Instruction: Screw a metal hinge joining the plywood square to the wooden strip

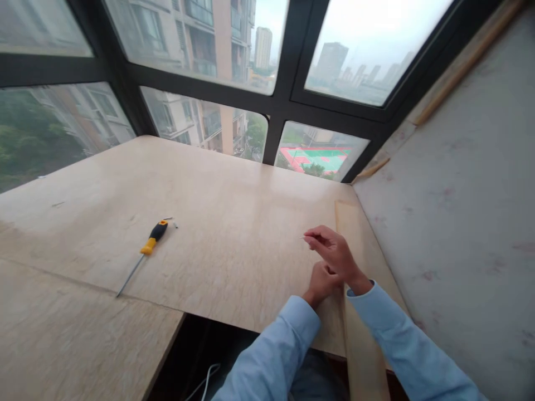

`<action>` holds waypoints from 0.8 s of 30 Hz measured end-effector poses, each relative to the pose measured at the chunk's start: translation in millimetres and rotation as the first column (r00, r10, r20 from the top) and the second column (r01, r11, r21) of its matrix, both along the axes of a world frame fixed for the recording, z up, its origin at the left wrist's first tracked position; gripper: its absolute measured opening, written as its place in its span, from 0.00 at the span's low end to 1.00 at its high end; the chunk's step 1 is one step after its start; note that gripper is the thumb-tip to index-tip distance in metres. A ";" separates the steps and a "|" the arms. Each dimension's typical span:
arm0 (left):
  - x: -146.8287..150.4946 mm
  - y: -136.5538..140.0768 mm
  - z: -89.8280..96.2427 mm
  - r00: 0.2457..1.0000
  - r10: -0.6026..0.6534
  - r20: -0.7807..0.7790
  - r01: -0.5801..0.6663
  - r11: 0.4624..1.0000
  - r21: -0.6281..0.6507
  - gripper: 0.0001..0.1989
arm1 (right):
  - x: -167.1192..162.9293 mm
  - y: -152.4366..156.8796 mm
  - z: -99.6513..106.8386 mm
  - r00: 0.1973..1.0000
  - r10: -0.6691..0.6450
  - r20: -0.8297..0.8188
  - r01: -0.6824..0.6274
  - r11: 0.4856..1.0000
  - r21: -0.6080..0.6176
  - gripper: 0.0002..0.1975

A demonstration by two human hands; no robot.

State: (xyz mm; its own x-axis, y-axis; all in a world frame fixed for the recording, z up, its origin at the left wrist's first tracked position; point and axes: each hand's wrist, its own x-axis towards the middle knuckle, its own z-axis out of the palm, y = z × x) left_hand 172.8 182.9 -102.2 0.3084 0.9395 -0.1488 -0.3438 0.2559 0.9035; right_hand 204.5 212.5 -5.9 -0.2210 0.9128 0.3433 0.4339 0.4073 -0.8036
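Note:
Between the thumb and fingertips of my right hand (330, 250) is pinched a small thin pale piece (302, 238), its tip pointing left; it is too small to tell whether it is a screw or a nail. My left hand (321, 282) is closed just below, by the left edge of a long wooden board (359, 234), and partly covered by my right wrist. Whether its curled fingers hold anything is hidden. A screwdriver (153, 238) with a yellow and black handle lies to the left, its tip toward me. Tiny metal bits (176, 225) lie near its handle end.
The stone-patterned countertop (225, 223) has a seam and a cut-out at its front, where a white cable (208, 381) shows. Dark-framed windows (278, 122) stand behind. A papered wall (468, 211) rises on the right. Another thin bit (58, 204) lies far left.

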 end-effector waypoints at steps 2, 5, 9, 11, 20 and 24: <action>5.7 -1.4 -5.2 0.997 -0.049 0.057 0.050 0.999 -0.010 0.11 | 41.7 -16.9 -4.0 0.985 -0.147 -0.087 0.145 0.989 -0.022 0.11; 6.0 -1.5 -6.5 0.988 -0.074 0.134 0.081 0.995 -0.051 0.19 | 89.6 -42.3 -17.6 0.926 -0.340 -0.166 0.334 0.941 -0.062 0.12; 2.5 -2.1 -0.6 0.990 -0.070 0.120 0.078 0.995 -0.067 0.20 | 113.4 -65.7 -36.6 0.790 -0.530 -0.309 0.514 0.846 -0.138 0.13; 1.5 -2.6 1.3 0.991 -0.069 0.113 0.078 0.994 -0.082 0.22 | 113.5 -70.4 -42.4 0.753 -0.562 -0.343 0.544 0.825 -0.155 0.12; -0.9 -2.4 -1.9 0.996 -0.070 0.056 0.075 0.994 -0.084 0.21 | 108.4 -67.7 -52.3 0.921 -0.377 -0.099 0.384 0.922 0.059 0.10; -1.4 -2.4 -1.0 0.996 -0.072 0.052 0.076 0.994 -0.075 0.20 | 107.0 -67.0 -54.4 0.934 -0.355 -0.026 0.355 0.924 0.142 0.10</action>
